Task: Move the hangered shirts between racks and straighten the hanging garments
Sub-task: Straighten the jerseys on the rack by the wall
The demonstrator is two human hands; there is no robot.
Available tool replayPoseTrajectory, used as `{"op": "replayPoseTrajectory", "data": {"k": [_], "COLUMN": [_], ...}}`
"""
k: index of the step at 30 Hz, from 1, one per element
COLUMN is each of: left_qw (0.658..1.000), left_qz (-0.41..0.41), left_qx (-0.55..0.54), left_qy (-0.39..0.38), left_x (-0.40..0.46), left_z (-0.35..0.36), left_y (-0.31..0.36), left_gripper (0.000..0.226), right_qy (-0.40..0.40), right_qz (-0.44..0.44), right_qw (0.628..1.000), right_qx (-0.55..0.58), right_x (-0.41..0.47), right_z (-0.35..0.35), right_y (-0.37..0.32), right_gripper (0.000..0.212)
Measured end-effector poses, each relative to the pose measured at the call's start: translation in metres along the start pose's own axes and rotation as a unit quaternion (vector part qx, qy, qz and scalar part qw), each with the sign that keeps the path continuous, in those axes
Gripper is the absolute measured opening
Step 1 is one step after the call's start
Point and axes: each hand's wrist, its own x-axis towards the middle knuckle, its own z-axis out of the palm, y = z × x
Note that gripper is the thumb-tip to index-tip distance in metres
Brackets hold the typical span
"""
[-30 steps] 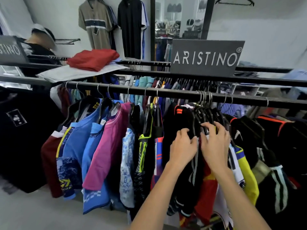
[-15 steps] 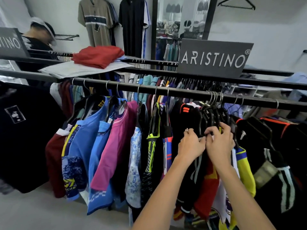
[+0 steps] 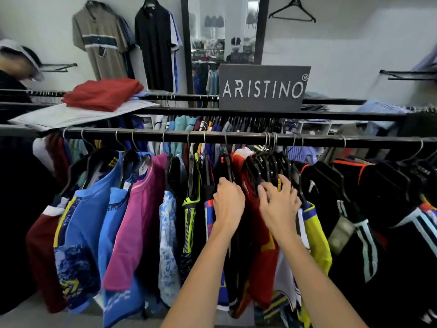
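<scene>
Left hand (image 3: 228, 204) curls on a black shirt (image 3: 221, 171); right hand (image 3: 279, 204), fingers bent, grips bunched hangers (image 3: 269, 162). Part evenly along rail (image 3: 236, 137).

Hands now apart, red shirt (image 3: 254, 223) exposed btwn them.

Shirts (image 3: 132, 216) hang along front rail (image 3: 236, 138). Second rail (image 3: 260, 114) behind carries sign (image 3: 263, 88). Folded garments (image 3: 101, 93) lie on rails, left. Wall shirts (image 3: 104, 41) behind.

Even, soft indoor light; no hard shadows or glare. Wide-angle bowing at edges; left and right margins motion-blurred.
</scene>
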Motion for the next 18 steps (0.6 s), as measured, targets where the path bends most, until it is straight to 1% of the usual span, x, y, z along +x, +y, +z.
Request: {"op": "replayPoseTrajectory", "data": {"k": [2, 5, 10, 12, 14, 16, 17, 18], "left_qw": [1.000, 0.998, 0.997, 0.996, 0.992, 0.981, 0.974, 0.968], "left_qz": [-0.001, 0.000, 0.017, 0.035, 0.081, 0.143, 0.175, 0.205], "left_qx": [0.025, 0.030, 0.059, 0.077, 0.084, 0.072, 0.067, 0.062], "left_qy": [-0.018, -0.050, -0.046, -0.012, 0.045, 0.106, 0.125, 0.134], "left_x": [-0.001, -0.004, -0.005, -0.007, -0.008, -0.013, -0.018, -0.024], "left_z": [-0.002, 0.002, 0.007, 0.010, 0.013, 0.013, 0.012, 0.012], "left_y": [-0.003, -0.005, -0.004, -0.005, -0.002, 0.012, 0.021, 0.031], "left_gripper": [0.030, 0.031, 0.031, 0.039, 0.049, 0.045, 0.041, 0.037], "right_qy": [0.004, 0.006, 0.024, 0.027, 0.007, -0.014, -0.026, -0.041], "right_qz": [0.003, 0.001, 0.005, 0.005, 0.005, 0.000, -0.008, -0.020], "right_qw": [1.000, 0.999, 0.999, 0.999, 0.999, 0.999, 0.998, 0.997], "right_qx": [-0.016, -0.040, -0.048, -0.045, -0.045, -0.047, -0.054, -0.064], "right_x": [-0.001, -0.001, -0.001, 0.000, 0.000, 0.000, -0.001, -0.002], "right_z": [0.003, 0.009, 0.010, 0.010, 0.008, 0.006, 0.004, 0.002], "right_y": [-0.001, -0.004, 0.000, 0.001, 0.001, 0.002, 0.003, 0.006], "right_gripper": [0.029, 0.029, 0.027, 0.029, 0.029, 0.023, 0.020, 0.021]}}
